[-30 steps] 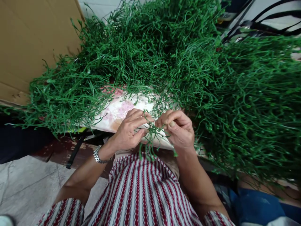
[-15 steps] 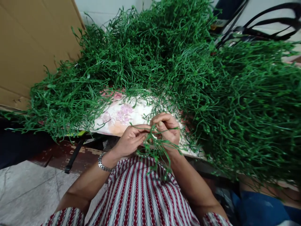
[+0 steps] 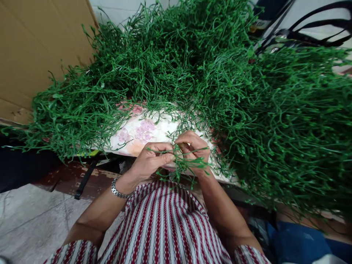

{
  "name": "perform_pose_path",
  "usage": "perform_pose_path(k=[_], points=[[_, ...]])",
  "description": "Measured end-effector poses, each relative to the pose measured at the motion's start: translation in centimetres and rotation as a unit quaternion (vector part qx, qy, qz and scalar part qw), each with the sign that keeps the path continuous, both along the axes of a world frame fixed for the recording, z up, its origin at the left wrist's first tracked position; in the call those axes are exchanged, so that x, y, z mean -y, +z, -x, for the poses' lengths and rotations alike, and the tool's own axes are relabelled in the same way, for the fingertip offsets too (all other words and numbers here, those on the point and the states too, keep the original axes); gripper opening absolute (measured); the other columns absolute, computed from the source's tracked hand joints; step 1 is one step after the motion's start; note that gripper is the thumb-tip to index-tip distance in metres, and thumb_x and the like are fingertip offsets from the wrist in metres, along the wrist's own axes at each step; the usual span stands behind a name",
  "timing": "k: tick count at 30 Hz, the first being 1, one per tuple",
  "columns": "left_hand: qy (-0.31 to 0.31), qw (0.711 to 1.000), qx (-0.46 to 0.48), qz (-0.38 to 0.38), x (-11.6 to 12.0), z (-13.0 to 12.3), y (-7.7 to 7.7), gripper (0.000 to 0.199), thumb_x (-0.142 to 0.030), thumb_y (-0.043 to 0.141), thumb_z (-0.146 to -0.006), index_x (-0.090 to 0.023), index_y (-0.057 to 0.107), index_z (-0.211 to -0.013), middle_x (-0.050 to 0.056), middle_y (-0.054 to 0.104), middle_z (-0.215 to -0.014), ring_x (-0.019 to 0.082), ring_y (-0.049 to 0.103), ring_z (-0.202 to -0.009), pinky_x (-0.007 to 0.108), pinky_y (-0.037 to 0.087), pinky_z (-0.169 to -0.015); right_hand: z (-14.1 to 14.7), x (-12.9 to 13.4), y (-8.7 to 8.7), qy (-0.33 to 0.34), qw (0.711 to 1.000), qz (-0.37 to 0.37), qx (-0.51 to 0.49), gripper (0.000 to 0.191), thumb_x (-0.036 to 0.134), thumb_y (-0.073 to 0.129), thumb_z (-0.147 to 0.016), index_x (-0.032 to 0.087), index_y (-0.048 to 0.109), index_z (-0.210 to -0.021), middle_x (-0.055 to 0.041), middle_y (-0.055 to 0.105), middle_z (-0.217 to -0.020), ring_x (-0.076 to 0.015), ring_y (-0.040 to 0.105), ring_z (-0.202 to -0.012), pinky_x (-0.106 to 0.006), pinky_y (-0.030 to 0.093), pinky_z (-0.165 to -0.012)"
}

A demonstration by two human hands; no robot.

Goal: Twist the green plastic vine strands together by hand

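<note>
- Sprig of thin green stems (image 3: 183, 165) is hanging between two bare hands, just over the middle of the near edge of a table (image 3: 163, 128), its ends spreading rightward and down.
- The left hand (image 3: 154, 157) is gripping the sprig from its left side; thumb and index finger are pressing nearly together on it, while the other fingers are mostly hiding beneath.
- The right hand (image 3: 194, 146) is curling over the top of the sprig, its thumb and index finger bending close together at the stems; exactly what its tips are pinching is too small to tell.
- A metal wristband (image 3: 117, 189) is circling the left wrist.
- The table is showing a white surface with pink and purple flowers, bare mainly along the middle of its near edge.
- A big tangled heap of matching stems (image 3: 165, 58) is covering the table from its left end, along the far edge, to the right end, and is spilling over the near right edge.
- A cardboard panel (image 3: 41, 55) is standing by the far left corner.
- A bag with black handles (image 3: 324, 27) is sitting beyond the far right edge.
- A red-and-white striped garment (image 3: 165, 227) is covering the person's torso, close to the near edge.
</note>
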State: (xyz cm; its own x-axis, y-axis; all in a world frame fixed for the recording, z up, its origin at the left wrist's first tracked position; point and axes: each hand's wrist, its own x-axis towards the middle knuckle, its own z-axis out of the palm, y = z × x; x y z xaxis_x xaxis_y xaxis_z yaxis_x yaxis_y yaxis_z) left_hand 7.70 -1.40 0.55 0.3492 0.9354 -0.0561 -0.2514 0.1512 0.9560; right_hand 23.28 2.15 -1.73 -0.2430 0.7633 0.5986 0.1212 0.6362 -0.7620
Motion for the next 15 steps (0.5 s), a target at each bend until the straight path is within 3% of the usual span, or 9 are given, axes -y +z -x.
perform_pose_path(k=[3,5,8,13,15], points=[[-0.004,0.998,-0.027,-0.048,0.1,0.3,0.0,0.016,-0.025,0.063,-0.075,-0.013,0.059,-0.065,0.001,0.052,-0.065,0.012,0.050,-0.067,0.024,0.042,-0.065,-0.6,-0.4,0.5,0.015,0.998,-0.017,0.055,0.011,0.018,0.054,-0.084,0.020,0.064,-0.089,-0.0041,0.063,-0.085,-0.0149,0.059,-0.081,-0.030,0.048,-0.072],[-0.005,0.993,-0.078,-0.086,0.2,0.6,0.2,0.016,-0.024,0.059,-0.078,-0.013,0.057,-0.066,0.000,0.050,-0.065,0.011,0.049,-0.067,0.024,0.041,-0.064,-1.4,-0.9,1.0,-0.011,0.997,-0.022,0.071,0.014,0.020,0.055,-0.083,0.020,0.064,-0.094,-0.0063,0.063,-0.095,-0.0174,0.058,-0.091,-0.034,0.047,-0.079],[-0.005,0.974,-0.175,-0.144,0.3,1.0,0.5,0.015,-0.020,0.054,-0.081,-0.014,0.053,-0.067,-0.002,0.048,-0.062,0.009,0.046,-0.061,0.021,0.038,-0.059,-2.6,-1.4,2.2,-0.034,0.999,0.001,0.041,0.013,0.022,0.054,-0.085,0.020,0.065,-0.091,-0.0054,0.063,-0.089,-0.0172,0.058,-0.087,-0.034,0.047,-0.079],[0.010,0.938,-0.211,-0.275,0.0,1.0,0.0,0.009,-0.008,0.051,-0.080,-0.016,0.055,-0.077,-0.001,0.051,-0.068,0.008,0.047,-0.064,0.020,0.038,-0.061,-2.7,-0.4,3.3,0.129,0.985,0.073,0.084,0.011,0.025,0.059,-0.082,0.017,0.063,-0.088,-0.0036,0.062,-0.082,-0.0138,0.059,-0.078,-0.028,0.047,-0.073],[0.027,0.923,-0.215,-0.317,0.1,0.8,-0.4,0.015,-0.005,0.049,-0.079,-0.017,0.057,-0.081,0.000,0.053,-0.069,0.010,0.049,-0.067,0.022,0.039,-0.063,-2.1,0.3,2.9,0.145,0.981,0.081,0.098,0.016,0.026,0.062,-0.080,0.016,0.061,-0.092,-0.0036,0.062,-0.083,-0.0130,0.058,-0.077,-0.027,0.046,-0.071]])
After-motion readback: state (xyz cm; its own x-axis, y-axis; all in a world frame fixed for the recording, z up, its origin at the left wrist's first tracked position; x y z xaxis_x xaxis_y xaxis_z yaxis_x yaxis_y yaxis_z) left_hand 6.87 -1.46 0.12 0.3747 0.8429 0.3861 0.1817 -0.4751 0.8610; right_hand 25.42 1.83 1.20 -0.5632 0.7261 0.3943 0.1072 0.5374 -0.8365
